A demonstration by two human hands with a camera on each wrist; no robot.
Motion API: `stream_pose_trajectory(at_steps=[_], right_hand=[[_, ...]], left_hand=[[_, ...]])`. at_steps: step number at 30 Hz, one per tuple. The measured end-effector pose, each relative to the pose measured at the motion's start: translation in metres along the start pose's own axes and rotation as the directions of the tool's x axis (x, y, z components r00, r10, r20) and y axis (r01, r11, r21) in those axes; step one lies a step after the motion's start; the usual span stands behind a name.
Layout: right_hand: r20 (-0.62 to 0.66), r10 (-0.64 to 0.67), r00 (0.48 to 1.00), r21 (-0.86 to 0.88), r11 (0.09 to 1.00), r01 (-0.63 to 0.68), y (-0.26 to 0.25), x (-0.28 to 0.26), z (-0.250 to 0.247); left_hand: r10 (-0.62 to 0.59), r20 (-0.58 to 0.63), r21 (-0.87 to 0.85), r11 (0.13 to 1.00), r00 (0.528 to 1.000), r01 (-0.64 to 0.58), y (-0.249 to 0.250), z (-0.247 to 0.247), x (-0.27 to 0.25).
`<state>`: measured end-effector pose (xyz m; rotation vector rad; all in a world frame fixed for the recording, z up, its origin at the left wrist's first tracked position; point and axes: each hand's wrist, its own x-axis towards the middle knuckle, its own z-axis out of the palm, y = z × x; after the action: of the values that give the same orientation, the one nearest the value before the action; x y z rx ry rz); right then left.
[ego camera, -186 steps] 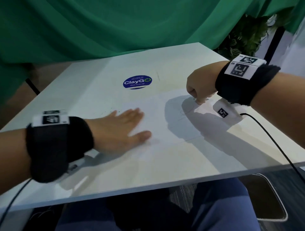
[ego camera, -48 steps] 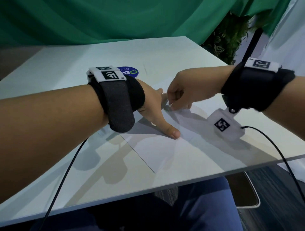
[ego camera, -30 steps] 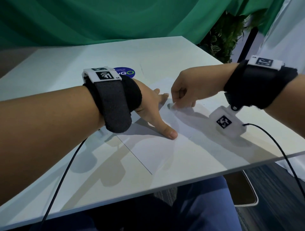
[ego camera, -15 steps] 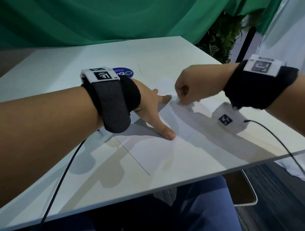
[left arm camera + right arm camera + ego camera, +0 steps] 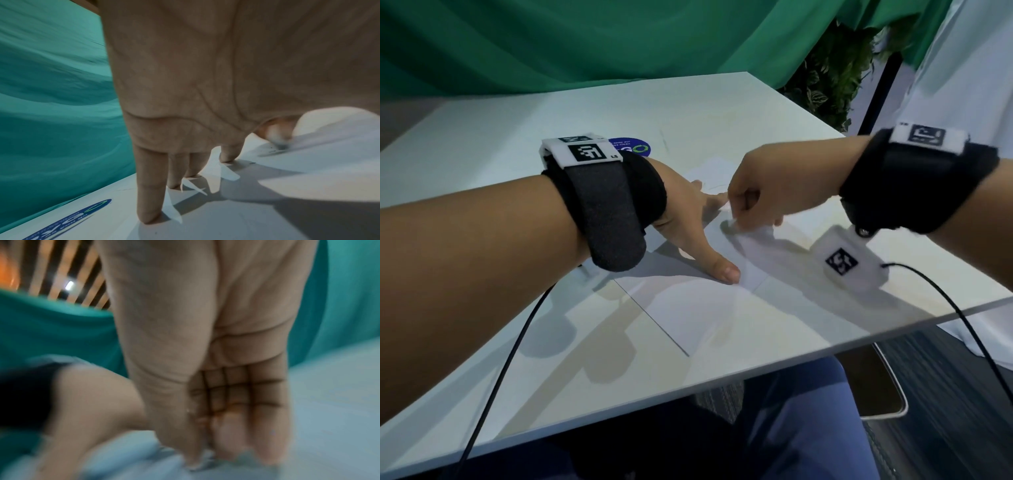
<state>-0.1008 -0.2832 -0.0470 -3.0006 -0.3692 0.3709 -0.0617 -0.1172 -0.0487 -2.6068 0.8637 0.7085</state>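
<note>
A white sheet of paper lies on the white table. My left hand presses it down with straight, spread fingers, thumb stretched toward me. Just right of the left forefinger, my right hand is curled, thumb and forefinger pinching a small pale object whose tip touches the paper. The left wrist view shows that tip on the sheet beside faint marks. The right wrist view is blurred; the right hand there is closed tight over the sheet.
A round blue sticker sits on the table behind my left wrist. A white tagged camera block hangs under my right wrist, its black cable trailing off the table edge. A green curtain and a plant stand behind.
Six seconds ago my left hand lay flat at the sheet's left end. It now presses the middle, and my right hand has shifted slightly back and forth over the paper beside it.
</note>
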Motion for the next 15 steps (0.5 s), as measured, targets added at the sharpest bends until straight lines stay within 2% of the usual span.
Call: stream_pose_trajectory(at_steps=[2,4,6,8,11,13,15], right_hand=[[-0.038,0.031,0.999,-0.015,0.999,-0.032,0.003,0.003,-0.002],[-0.049,-0.025,0.999,-0.042,0.999,0.023,-0.008,0.003,0.005],[-0.007,-0.07,0.998,-0.055,0.996,0.069,-0.021,-0.002,0.011],[-0.01,-0.032,0.999,-0.047,0.998,0.032,-0.016,0.0,0.005],[-0.082,0.046,0.996,-0.072,0.996,-0.052,-0.007,0.006,-0.001],[-0.074,-0.012,0.997,-0.097,0.995,0.005,-0.015,0.005,0.005],[-0.012,-0.059,0.998,-0.096,0.994,0.058,-0.026,0.0,0.01]], left_hand=[[-0.003,0.002,0.018,1.0,1.0,0.003,0.001,0.0,-0.002],[0.025,-0.021,-0.004,1.0,0.999,-0.025,0.001,0.001,-0.004],[0.057,-0.044,-0.041,0.997,0.997,-0.059,0.003,0.001,-0.007],[0.048,-0.029,-0.014,0.999,0.998,-0.048,0.001,0.001,-0.005],[0.0,-0.012,0.041,0.999,1.0,0.0,0.002,0.0,-0.005],[0.018,-0.017,0.014,1.0,1.0,-0.017,0.0,0.002,-0.005],[0.046,-0.029,-0.041,0.998,0.999,-0.048,0.001,0.003,-0.009]])
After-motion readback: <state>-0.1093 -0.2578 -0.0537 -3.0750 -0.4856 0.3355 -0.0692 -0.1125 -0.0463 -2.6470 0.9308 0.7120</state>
